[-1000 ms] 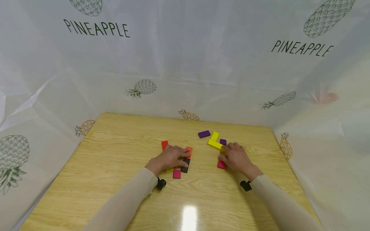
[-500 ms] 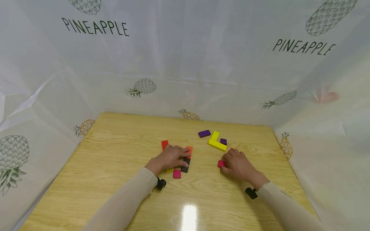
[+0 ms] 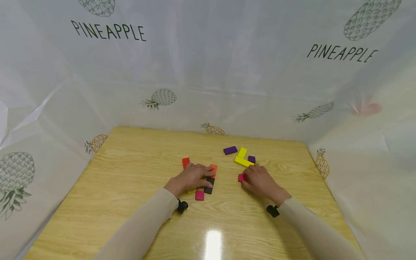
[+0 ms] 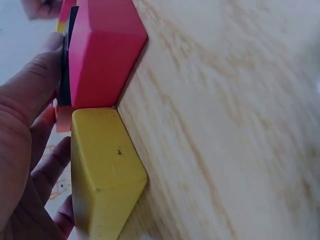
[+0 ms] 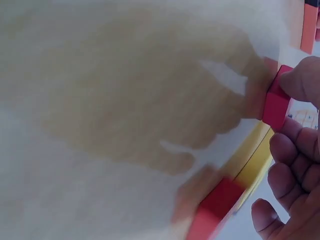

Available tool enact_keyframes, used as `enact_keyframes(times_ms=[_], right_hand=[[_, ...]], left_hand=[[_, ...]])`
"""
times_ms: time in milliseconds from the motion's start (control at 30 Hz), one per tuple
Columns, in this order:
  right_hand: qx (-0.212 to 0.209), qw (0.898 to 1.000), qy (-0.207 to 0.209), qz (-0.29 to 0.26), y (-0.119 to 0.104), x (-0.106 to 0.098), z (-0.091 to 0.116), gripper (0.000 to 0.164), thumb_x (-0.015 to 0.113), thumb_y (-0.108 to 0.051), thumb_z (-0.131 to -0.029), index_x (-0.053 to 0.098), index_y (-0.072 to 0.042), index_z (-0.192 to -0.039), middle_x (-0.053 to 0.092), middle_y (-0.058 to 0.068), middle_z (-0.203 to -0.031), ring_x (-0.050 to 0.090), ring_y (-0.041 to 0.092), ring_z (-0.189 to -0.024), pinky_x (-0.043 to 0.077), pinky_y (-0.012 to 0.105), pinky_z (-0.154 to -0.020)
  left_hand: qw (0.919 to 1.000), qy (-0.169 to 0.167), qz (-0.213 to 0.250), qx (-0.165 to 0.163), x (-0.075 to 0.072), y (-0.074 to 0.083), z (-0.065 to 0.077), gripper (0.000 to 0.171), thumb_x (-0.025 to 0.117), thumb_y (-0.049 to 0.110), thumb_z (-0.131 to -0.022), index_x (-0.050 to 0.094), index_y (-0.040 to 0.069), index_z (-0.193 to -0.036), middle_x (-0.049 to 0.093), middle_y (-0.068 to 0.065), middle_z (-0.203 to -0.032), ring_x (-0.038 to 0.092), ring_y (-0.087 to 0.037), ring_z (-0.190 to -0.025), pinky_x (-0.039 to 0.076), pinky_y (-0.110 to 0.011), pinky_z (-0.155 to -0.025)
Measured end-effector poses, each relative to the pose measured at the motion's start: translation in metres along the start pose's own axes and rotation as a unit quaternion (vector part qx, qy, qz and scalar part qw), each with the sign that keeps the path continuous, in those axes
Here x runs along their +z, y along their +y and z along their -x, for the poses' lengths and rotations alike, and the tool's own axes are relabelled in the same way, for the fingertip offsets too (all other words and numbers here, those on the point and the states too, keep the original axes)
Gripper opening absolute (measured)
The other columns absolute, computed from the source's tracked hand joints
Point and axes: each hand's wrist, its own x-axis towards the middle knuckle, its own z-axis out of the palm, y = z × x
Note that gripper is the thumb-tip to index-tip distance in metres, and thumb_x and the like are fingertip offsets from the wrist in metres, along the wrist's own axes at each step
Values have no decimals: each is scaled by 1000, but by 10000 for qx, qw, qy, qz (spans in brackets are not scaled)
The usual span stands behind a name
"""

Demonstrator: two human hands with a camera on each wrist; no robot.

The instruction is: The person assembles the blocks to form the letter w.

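My left hand (image 3: 191, 177) rests over a group of wooden blocks on the table. Its thumb touches the black block (image 3: 209, 185), and its fingertips lie at the orange block (image 3: 213, 169). A red block (image 3: 186, 162) pokes out behind it. Nearer me, a pink block (image 4: 107, 60) sits against a yellow block (image 4: 110, 165) in the left wrist view. My right hand (image 3: 262, 183) pinches another pink block (image 5: 276, 102) between thumb and finger. Below that hand in the right wrist view lies a red block (image 5: 217, 205), with a long yellow block (image 5: 257, 157) beyond.
Behind my right hand, the long yellow block (image 3: 243, 161) touches a shorter yellow block (image 3: 242, 152). Two purple pieces are near them, one block (image 3: 230, 150) to the left and a small one (image 3: 251, 159) to the right. A pineapple-print sheet (image 3: 208, 72) surrounds the wooden table (image 3: 146, 151).
My right hand has drawn back from the long yellow block, taken hold of the pink block and shifted it left and slightly away from me. The left hand has stayed put.
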Motion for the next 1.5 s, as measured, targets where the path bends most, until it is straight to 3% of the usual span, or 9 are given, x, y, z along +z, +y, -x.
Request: enact_keyframes(times_ms=[233,467,800,1033,1500], right_hand=[[-163,9997,-54,145,-19,4,-47,24,72,-30,-100,73,-7,-106,66,6,-99,53,26,-90,50,50,-86],[-24,9997,-172,167,-23,8,-81,31,70,-34,-102,74,-6,-115,71,10,-115,62,33,-108,55,56,-95],[59,9991,-404,97,-23,14,-87,34,69,-34,-103,74,-6,-120,70,11,-120,61,33,-113,53,57,-100],[18,9997,-248,21,-26,16,-92,33,71,-33,-102,74,-6,-120,71,11,-119,60,32,-109,54,56,-97],[-21,9991,-412,-102,-29,19,-96,32,70,-33,-103,74,-7,-121,70,10,-121,59,32,-113,52,59,-103]], left_hand=[[10000,-56,2,-74,-1,3,-2,63,70,51,-98,56,27,-155,43,6,-167,41,-26,-153,28,-57,-122],[9999,-75,-5,-108,-5,11,-4,61,69,50,-99,56,27,-155,42,6,-167,41,-26,-154,28,-58,-123],[9999,-136,-38,-49,1,8,-6,63,69,50,-99,55,26,-155,42,4,-167,42,-27,-153,30,-58,-122],[9997,-120,-165,-134,-2,6,-4,61,68,51,-99,56,28,-155,41,7,-168,42,-25,-153,30,-56,-123],[9997,-102,-87,-181,-1,4,-3,63,70,51,-98,57,27,-154,43,6,-167,42,-26,-153,30,-55,-123]])
